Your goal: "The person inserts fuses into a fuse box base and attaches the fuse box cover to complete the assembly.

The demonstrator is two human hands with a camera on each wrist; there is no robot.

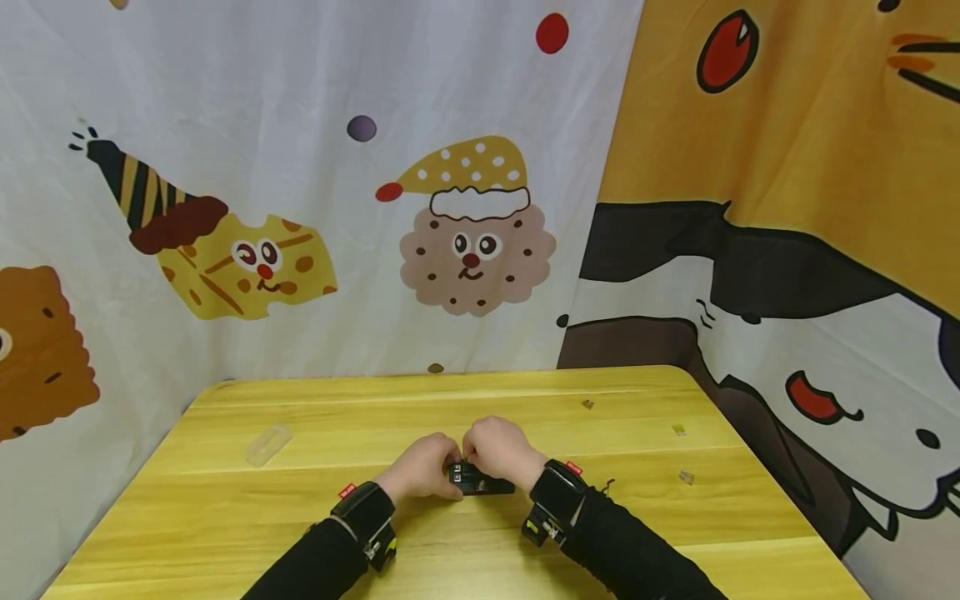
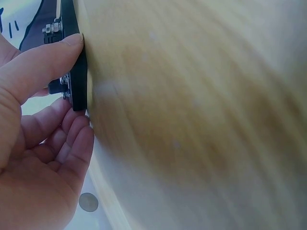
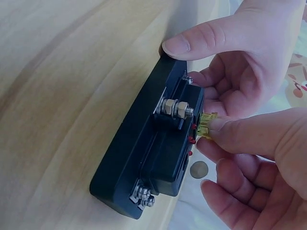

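A black fuse block (image 3: 132, 143) with metal studs, nuts and small red lights stands on the table, in front of the person. My left hand (image 1: 423, 468) holds it at one end; in the left wrist view the thumb lies across the block's base (image 2: 79, 72), with the other fingers curled beneath its end. Between thumb and fingers, my right hand (image 1: 501, 450) pinches a yellow blade fuse (image 3: 205, 126) against the block's top, by the red lights. How deep the fuse sits in its slot cannot be made out.
A clear plastic cover (image 1: 268, 445) lies on the wooden table (image 1: 337, 408) to the left. To the right are a small brownish piece (image 1: 588, 404), a yellow-green piece (image 1: 679, 430) and a pale piece (image 1: 686, 477). Printed curtains (image 1: 300, 100) hang behind the table.
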